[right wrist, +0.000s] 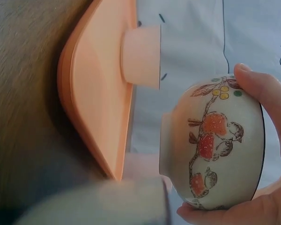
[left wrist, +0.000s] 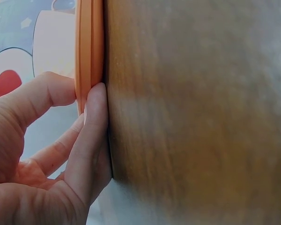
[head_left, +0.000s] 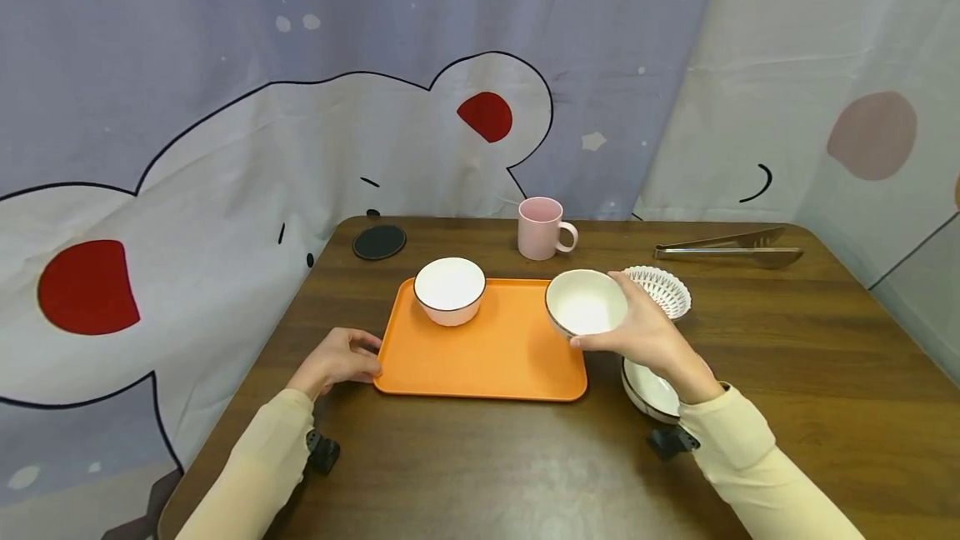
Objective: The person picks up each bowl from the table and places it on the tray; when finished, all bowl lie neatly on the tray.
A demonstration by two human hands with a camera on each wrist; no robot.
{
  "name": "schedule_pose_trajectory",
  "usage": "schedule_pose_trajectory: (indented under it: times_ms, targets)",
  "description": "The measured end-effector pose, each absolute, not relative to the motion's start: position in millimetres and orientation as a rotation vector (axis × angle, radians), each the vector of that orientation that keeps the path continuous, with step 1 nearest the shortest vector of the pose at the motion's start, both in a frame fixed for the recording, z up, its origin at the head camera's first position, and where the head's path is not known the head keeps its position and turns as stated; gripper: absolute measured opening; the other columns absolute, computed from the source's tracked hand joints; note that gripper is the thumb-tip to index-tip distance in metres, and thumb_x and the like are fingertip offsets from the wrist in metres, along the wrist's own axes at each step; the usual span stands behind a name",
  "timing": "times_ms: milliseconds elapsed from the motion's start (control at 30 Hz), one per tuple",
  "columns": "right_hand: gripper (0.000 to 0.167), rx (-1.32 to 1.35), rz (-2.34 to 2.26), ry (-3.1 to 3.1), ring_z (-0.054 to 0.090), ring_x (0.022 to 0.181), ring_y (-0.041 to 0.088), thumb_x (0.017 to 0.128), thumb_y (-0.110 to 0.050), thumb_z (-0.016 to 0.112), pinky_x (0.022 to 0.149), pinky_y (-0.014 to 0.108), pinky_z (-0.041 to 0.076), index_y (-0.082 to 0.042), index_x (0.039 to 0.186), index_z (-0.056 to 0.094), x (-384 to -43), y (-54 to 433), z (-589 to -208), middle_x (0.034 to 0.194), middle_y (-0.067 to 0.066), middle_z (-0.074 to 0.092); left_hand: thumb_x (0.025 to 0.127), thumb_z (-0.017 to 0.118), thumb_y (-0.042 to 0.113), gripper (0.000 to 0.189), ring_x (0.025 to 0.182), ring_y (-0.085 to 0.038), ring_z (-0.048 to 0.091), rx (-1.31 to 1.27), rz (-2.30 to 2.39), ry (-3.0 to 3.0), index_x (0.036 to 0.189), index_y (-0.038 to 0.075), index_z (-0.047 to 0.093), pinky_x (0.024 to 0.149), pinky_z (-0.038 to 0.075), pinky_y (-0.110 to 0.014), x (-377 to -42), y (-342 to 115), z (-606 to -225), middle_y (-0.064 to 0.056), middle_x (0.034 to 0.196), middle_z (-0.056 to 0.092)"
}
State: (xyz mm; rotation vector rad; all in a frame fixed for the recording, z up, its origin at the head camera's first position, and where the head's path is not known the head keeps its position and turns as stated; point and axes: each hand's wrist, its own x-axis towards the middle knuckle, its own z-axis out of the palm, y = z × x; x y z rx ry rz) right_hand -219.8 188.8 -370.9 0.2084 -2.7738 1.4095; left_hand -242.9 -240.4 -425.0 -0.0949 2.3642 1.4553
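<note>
My right hand [head_left: 637,327] grips a cream bowl [head_left: 587,304] by its dark rim and side, thumb and fingers spread around it. That bowl is upright, raised above the right end of the orange tray [head_left: 487,357]; birds on a branch decorate its outside [right wrist: 215,145]. At the tray's left edge my left hand [head_left: 347,359] pinches the rim, with fingertips [left wrist: 65,91] on the upper side and against the outer wall. A white bowl with a dark rim [head_left: 450,290] stands on the tray's back left part. Under my right wrist, another bowl [head_left: 651,390] is partly hidden.
A white woven basket [head_left: 663,290] stands behind my right hand. Farther back are a pink mug [head_left: 540,229], a dark round coaster [head_left: 379,242] and metal tongs [head_left: 727,250]. The wooden table [head_left: 480,473] ends at a patterned curtain [head_left: 337,148].
</note>
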Motion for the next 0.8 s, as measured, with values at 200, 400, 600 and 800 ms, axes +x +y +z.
schedule_pose_trajectory:
  times_ms: [200,400,600,800]
  targets:
    - [0.119,0.217,1.436,-2.762,0.05,0.12,0.04,0.059,-0.031,0.094,0.101,0.051,0.045,0.002,0.15,0.026,-225,175,-377,0.144,0.025,0.041,0.077,0.07,-0.005,0.053,0.079,-0.021,0.07,-0.083,1.452,2.359,0.127,-0.013,0.052,0.075,0.061,-0.036,-245,-241,-425,-0.023,0.102,0.068]
    - [0.116,0.205,1.347,-2.805,0.053,0.116,0.038,0.056,-0.038,0.093,0.098,0.051,0.047,-0.004,0.149,0.032,-230,159,-380,0.139,0.022,0.046,0.078,0.07,-0.006,0.053,0.079,-0.021,0.07,-0.087,1.452,2.351,0.127,-0.012,0.052,0.075,0.061,-0.036,-245,-243,-425,-0.022,0.102,0.069]
    - [0.115,0.18,1.345,-2.818,0.055,0.113,0.038,0.054,-0.04,0.094,0.096,0.05,0.048,-0.009,0.147,0.034,-236,144,-386,0.136,0.02,0.046,0.078,0.07,-0.006,0.054,0.079,-0.021,0.07,-0.075,1.45,2.354,0.127,-0.014,0.051,0.074,0.061,-0.037,-244,-245,-426,-0.023,0.102,0.068]
    - [0.115,0.138,1.329,-2.822,0.055,0.113,0.036,0.053,-0.04,0.094,0.097,0.049,0.047,-0.01,0.147,0.035,-241,135,-393,0.134,0.019,0.048,0.078,0.07,-0.006,0.052,0.079,-0.021,0.07,-0.065,1.471,2.347,0.127,-0.013,0.051,0.075,0.061,-0.037,-244,-242,-427,-0.023,0.102,0.069]
